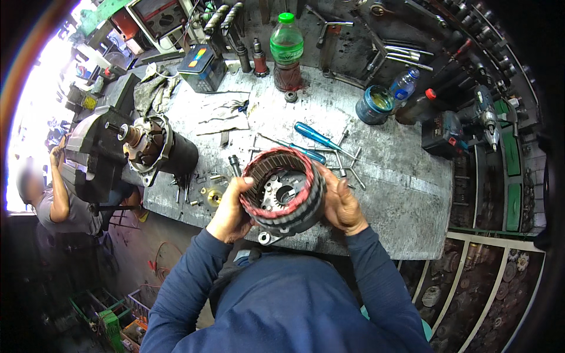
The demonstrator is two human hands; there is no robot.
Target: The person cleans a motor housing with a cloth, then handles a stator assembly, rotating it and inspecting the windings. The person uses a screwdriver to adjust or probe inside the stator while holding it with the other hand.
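Between my two hands is an alternator stator [276,197], a ring with red windings round its rim and a metal housing visible inside it. My left hand [232,210] grips its left side, thumb over the rim. My right hand [343,203] presses against its right side, fingers partly hidden behind it. A mounting lug pokes out at the bottom, towards me. Just beyond the stator, two blue-handled screwdrivers [318,136] lie on the worn metal bench [388,206] among T-handled wrenches [343,165]. Small loose parts [213,196] are scattered to its left.
Left on the bench, another alternator part with shaft [170,150] stands by a vise [94,147]. At the back are a battery [201,67], a green-capped bottle [286,44] and a blue tub [375,105]. A cordless drill [487,115] hangs right. Another person [67,209] sits at left.
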